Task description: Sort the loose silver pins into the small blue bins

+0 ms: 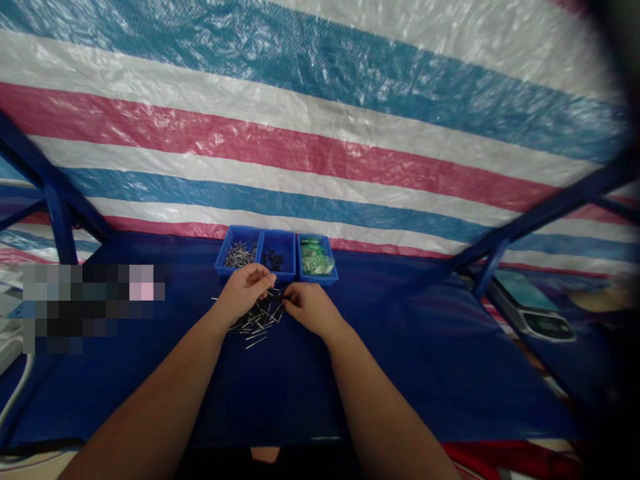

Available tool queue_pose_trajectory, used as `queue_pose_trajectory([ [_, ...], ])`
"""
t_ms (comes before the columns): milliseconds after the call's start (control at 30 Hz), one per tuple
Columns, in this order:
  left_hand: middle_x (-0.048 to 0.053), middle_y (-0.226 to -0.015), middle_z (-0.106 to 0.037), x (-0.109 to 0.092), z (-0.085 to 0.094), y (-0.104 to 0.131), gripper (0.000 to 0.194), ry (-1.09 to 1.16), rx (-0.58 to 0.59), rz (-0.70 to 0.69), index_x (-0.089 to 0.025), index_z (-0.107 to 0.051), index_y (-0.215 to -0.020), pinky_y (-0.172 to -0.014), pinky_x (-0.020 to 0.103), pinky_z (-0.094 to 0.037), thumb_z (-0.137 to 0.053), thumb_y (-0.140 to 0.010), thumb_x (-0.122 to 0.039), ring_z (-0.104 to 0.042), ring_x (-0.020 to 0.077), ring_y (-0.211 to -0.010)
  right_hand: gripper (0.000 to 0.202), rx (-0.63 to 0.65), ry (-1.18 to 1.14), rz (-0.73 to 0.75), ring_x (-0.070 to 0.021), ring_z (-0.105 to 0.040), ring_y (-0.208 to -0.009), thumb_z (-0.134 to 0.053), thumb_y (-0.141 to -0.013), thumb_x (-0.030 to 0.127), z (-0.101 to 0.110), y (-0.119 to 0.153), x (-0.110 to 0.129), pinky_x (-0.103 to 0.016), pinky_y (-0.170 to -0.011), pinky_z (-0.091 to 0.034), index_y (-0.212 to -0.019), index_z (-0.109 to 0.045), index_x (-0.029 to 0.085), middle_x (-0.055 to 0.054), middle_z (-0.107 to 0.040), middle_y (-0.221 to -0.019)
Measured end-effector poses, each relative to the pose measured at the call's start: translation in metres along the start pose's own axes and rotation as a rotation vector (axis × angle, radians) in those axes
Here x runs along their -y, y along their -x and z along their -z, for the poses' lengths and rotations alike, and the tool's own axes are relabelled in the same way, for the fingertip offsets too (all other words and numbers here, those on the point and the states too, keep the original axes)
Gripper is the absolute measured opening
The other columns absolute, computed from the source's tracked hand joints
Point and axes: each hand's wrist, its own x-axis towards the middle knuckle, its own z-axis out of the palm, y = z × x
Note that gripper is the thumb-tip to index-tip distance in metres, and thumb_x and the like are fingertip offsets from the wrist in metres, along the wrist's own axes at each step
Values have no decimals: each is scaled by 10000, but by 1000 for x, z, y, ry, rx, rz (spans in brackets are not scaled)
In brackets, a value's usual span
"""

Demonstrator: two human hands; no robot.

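Note:
My left hand (246, 291) is closed in a pinch above a loose pile of thin metal pins (256, 327) on the blue table. Whatever lies between its fingertips is too small to make out. Just to the right, my right hand (311, 307) has its fingers curled together, with a dark spot at the tips that I cannot identify. Behind the hands stand a blue bin of similar metal pins (241, 253), a blue bin with small dark pieces (273, 259), and a blue bin with green-and-clear plastic packets (316, 259).
The blue tabletop (400, 347) extends to both sides. Blue frame bars (59, 213) rise at left and right, before a striped plastic sheet (310, 147). A digital scale (537, 313) sits at the right. A blurred patch covers items at the left, near a white cable (24, 383).

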Motion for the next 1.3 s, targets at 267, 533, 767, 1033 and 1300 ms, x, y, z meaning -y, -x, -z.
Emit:
queue_pose_trajectory([
  [267,125,-1172,-726,-4,-15,-1,399,387,-89,28,-152,-668,-1140,-843,339,-559,-752,-807,-353,-705,171,-930,50,16,44,4,-132,-582,-676,-656,-812,141,-3,0,1,-241,-636,-403,-827,-691,174,-29,-678,-787],
  [533,114,-1127,-736,-6,-6,4,349,229,13,-19,-149,-665,-1145,-888,376,-557,-713,-833,-298,-715,189,-934,56,74,77,0,-142,-585,-687,-641,-835,131,-1,1,5,-251,-645,-401,-830,-679,172,-44,-676,-807],
  [767,21,-777,-693,-9,5,8,140,-623,75,-293,-187,-723,-937,-650,286,-456,-623,-865,-255,-591,138,-658,50,68,146,4,-165,-621,-728,-619,-877,163,2,2,9,-261,-659,-397,-868,-667,176,-63,-698,-825],
  [1033,22,-805,-711,-14,14,15,142,-837,179,-212,-219,-708,-950,-662,296,-439,-615,-861,-276,-625,182,-723,44,-98,-259,11,-111,-579,-595,-620,-853,192,3,3,0,-217,-566,-428,-858,-662,182,10,-655,-702],
  [1300,57,-897,-702,-10,21,17,159,-967,239,-178,-206,-717,-945,-744,329,-474,-652,-829,-292,-644,212,-819,415,-325,-862,-121,-182,-714,-788,-790,-754,424,-14,-17,-3,-337,-763,-601,-1074,-691,179,-52,-744,-898],
])
